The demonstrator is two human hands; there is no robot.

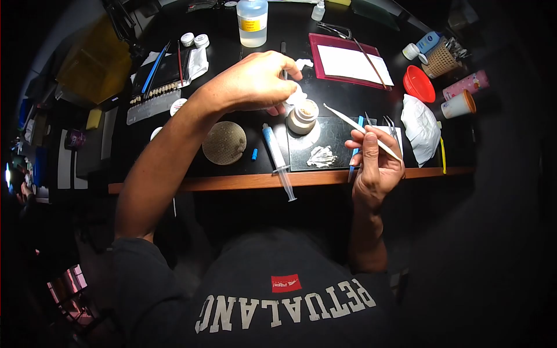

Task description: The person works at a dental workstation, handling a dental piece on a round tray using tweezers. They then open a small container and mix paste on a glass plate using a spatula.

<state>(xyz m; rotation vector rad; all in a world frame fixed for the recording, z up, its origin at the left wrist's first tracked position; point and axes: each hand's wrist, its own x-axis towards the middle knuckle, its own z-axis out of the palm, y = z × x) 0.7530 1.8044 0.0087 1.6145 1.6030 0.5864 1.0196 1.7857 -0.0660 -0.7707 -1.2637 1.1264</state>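
Observation:
My right hand [374,156] grips a slim white spatula-like tool [348,120], its narrow tip pointing up and left toward an open jar [302,118] of pale powder. My left hand [261,81] is curled just behind the jar, with a whitish piece [297,96] by the thumb. Whether that piece is a lid or tissue I cannot make out, and the palm hides most of the grip. In front of the jar, a smear of white paste [321,156] lies on a dark glass slab [299,163].
A syringe [277,149] overhangs the wooden table edge [232,182], beside a round mesh disc [224,143]. Tweezers [392,126] lie right of the slab. Behind stand a liquid bottle [252,23] and a magenta tray [316,55]; a red bowl [419,84] sits right, a tooth shade guide [154,93] left.

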